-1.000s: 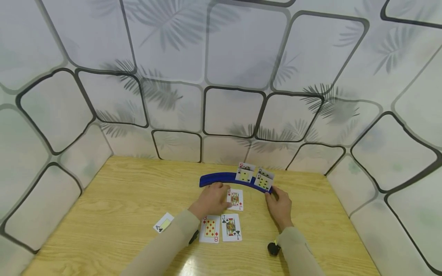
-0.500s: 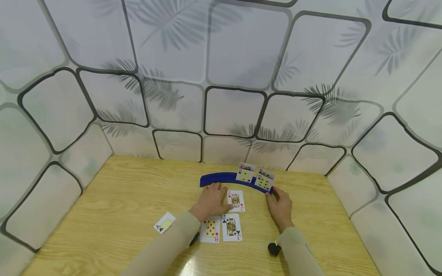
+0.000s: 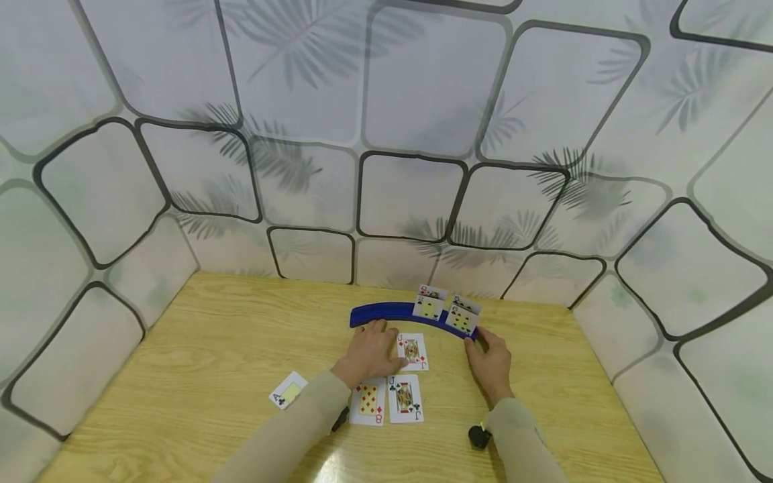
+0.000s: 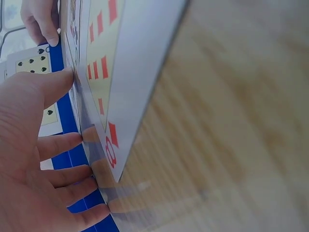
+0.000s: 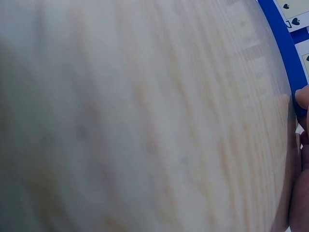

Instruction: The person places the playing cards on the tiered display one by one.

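My left hand (image 3: 371, 352) rests on the table with its fingers spread, its fingertips just in front of the blue curved card holder (image 3: 380, 312). Its thumb touches the lower left of a jack of diamonds (image 3: 413, 350) lying face up. At the holder's right end, my right hand (image 3: 490, 362) grips the holder between thumb and fingers. Standing in the holder are a two of spades (image 3: 427, 308) before a red-marked queen (image 3: 432, 290), and a six of spades (image 3: 461, 319) before another spade card. The right wrist view shows only part of the right hand (image 5: 301, 99) at its edge.
An eight of diamonds (image 3: 369, 400), partly under the left sleeve, and a jack of clubs (image 3: 405, 398) lie face up nearer me. Further left lies an ace of clubs (image 3: 285, 390). Patterned walls (image 3: 410, 194) border the wooden table (image 3: 229, 335) at the back and sides.
The jack of diamonds has shifted slightly right and nearer me. My left fingers have drawn off its upper left corner, while the thumb stays at it. The right hand keeps its place.
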A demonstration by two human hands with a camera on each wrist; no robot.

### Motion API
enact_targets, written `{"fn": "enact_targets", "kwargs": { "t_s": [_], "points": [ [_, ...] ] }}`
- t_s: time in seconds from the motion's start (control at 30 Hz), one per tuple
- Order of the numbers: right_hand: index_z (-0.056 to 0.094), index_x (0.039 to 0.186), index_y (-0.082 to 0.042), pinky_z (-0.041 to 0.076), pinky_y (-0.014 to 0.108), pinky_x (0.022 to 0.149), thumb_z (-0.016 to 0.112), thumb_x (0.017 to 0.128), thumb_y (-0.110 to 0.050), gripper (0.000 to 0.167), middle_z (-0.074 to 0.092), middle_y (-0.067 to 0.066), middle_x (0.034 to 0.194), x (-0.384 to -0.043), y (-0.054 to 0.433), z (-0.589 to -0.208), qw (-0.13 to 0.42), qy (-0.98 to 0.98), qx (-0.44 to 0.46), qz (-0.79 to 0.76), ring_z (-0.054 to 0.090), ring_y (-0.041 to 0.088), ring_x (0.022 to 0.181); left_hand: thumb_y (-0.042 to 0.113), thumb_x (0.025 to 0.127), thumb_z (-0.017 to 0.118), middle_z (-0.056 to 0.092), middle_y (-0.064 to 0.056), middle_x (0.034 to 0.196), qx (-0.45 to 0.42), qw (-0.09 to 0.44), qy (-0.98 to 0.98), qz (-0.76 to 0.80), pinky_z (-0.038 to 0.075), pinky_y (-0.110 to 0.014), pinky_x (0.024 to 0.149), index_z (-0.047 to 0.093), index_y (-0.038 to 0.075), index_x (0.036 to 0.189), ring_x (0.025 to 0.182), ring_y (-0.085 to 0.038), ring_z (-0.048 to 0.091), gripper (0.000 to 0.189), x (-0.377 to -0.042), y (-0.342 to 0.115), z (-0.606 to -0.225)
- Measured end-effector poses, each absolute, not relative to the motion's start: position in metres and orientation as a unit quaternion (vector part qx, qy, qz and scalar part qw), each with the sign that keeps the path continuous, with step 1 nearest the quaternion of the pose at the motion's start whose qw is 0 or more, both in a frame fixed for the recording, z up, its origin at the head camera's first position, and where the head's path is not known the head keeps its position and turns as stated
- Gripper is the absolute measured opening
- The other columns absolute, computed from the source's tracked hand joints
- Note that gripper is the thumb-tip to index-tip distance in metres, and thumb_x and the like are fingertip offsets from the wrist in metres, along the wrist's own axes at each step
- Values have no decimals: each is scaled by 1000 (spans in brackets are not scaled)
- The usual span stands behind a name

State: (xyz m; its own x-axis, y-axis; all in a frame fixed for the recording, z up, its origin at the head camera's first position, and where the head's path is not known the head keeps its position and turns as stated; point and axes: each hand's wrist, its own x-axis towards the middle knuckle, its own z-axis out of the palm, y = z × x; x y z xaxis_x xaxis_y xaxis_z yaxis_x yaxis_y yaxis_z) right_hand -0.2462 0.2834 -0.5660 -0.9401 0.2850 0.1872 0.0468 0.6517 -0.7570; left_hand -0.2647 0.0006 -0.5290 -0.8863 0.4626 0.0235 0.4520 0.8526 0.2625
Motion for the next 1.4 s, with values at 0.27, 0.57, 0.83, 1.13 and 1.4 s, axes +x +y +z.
{"fn": "enact_targets", "kwargs": {
  "t_s": [0.27,0.57,0.83,1.13,1.4],
  "points": [
    [61,142,5,38,61,120,69,102,-20,48,62,28,143,-246,284,-566,158,-897,-85,403,52,47,139,59,93,73,56,-19,152,237,11,959,155,44,-63,115,59,11,147,144,-39,51,74,-263,0,-528],
    [61,142,6,39,62,119,69,101,-18,48,62,29,143,-246,284,-564,164,-897,-81,402,52,47,139,50,92,80,63,-19,145,249,-23,947,200,49,-61,109,53,12,146,136,-40,58,72,-262,2,-528],
    [61,142,6,39,62,120,69,101,-19,48,61,29,144,-245,283,-564,159,-896,-83,405,52,47,140,28,95,80,73,-13,124,260,-39,921,287,60,-45,88,49,11,144,92,-25,73,60,-265,4,-531],
    [61,142,5,40,62,119,70,101,-18,48,62,29,143,-243,282,-563,160,-896,-83,405,52,47,139,4,101,68,76,-8,108,265,-8,860,436,55,-25,76,47,7,143,83,-9,66,47,-269,3,-538],
    [58,145,5,36,60,123,67,103,-20,49,58,29,148,-244,283,-561,141,-898,-89,407,49,46,143,2,100,68,74,-9,103,245,-9,839,486,61,-30,83,60,4,138,93,-19,72,38,-271,1,-536]
  ]
}}
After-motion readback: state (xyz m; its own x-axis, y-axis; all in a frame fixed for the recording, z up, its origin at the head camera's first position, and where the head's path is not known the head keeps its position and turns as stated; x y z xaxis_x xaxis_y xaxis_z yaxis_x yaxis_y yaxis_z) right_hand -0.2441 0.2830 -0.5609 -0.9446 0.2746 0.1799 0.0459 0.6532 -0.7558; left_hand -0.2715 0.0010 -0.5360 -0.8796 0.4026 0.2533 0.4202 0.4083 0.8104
